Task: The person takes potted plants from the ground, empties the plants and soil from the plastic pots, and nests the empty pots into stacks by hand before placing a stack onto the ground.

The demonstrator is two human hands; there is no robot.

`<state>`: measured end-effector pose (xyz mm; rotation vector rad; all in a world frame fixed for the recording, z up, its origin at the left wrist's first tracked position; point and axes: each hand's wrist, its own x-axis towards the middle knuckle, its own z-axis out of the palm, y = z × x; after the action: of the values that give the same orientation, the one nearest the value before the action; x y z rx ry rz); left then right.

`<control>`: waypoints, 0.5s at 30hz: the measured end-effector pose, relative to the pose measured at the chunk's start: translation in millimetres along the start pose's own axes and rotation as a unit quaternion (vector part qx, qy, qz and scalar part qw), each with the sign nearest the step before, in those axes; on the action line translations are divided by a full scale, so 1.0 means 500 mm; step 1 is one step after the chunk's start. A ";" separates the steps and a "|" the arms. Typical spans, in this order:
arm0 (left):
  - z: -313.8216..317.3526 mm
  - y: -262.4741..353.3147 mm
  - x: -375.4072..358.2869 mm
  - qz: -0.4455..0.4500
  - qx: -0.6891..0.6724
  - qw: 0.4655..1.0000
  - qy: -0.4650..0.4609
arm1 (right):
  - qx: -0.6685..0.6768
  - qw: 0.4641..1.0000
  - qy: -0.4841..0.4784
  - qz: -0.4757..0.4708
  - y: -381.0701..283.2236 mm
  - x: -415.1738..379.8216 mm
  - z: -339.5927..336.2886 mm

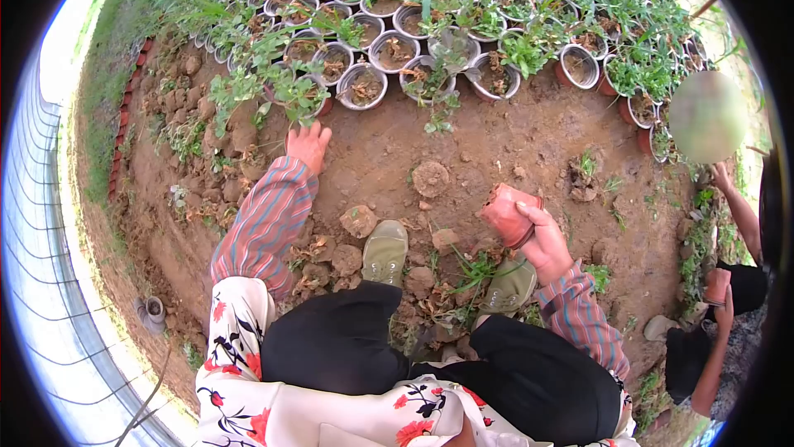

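My right hand (pixel 546 242) is closed around a reddish-brown plastic pot (pixel 511 215), held tilted above my right shoe. My left hand (pixel 308 148) reaches forward to the soil at the near edge of the pot rows, just below a leafy potted plant (pixel 302 98). Its fingers point away from me, and their tips lie close to that pot; whether they grip anything is hard to make out. Between the hands, a round soil clump (pixel 431 179) and another clump (pixel 360 221) rest on the bare ground (pixel 480 145).
Many soil-filled pots (pixel 361 86) with seedlings stand in packed rows ahead. Soil clumps and uprooted plants lie around my shoes (pixel 385 253). At the right crouches another person (pixel 728 348) holding a pot (pixel 716 286). Dark empty pots (pixel 152 313) lie at the left.
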<state>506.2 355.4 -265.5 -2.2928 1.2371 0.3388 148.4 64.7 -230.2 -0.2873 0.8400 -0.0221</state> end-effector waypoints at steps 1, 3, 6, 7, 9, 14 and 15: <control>-0.009 -0.001 0.010 0.003 -0.002 1.000 0.006 | -0.001 1.000 0.002 -0.007 -0.008 -0.006 0.005; -0.027 0.005 0.023 -0.006 -0.039 0.997 -0.072 | -0.010 0.999 0.013 -0.033 -0.019 -0.025 0.010; -0.067 0.037 0.022 0.013 -0.222 0.975 0.017 | 0.002 0.999 0.029 -0.024 -0.016 -0.023 -0.041; -0.082 0.051 0.016 0.041 -0.331 0.936 0.114 | 0.005 0.999 0.030 -0.019 -0.009 -0.020 -0.045; -0.095 0.075 0.024 0.042 -0.427 0.894 0.126 | 0.035 0.999 0.021 -0.001 0.001 -0.009 -0.042; -0.094 0.115 0.041 0.014 -0.575 0.800 0.171 | 0.017 1.000 0.005 0.006 -0.006 -0.014 0.003; -0.088 0.119 0.046 0.017 -0.576 0.800 0.170 | 0.003 1.000 -0.009 -0.003 -0.008 -0.016 0.003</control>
<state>468.5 288.3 -257.6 -3.4769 1.4550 0.9285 144.4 62.2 -222.6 -0.2848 0.8217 -0.0269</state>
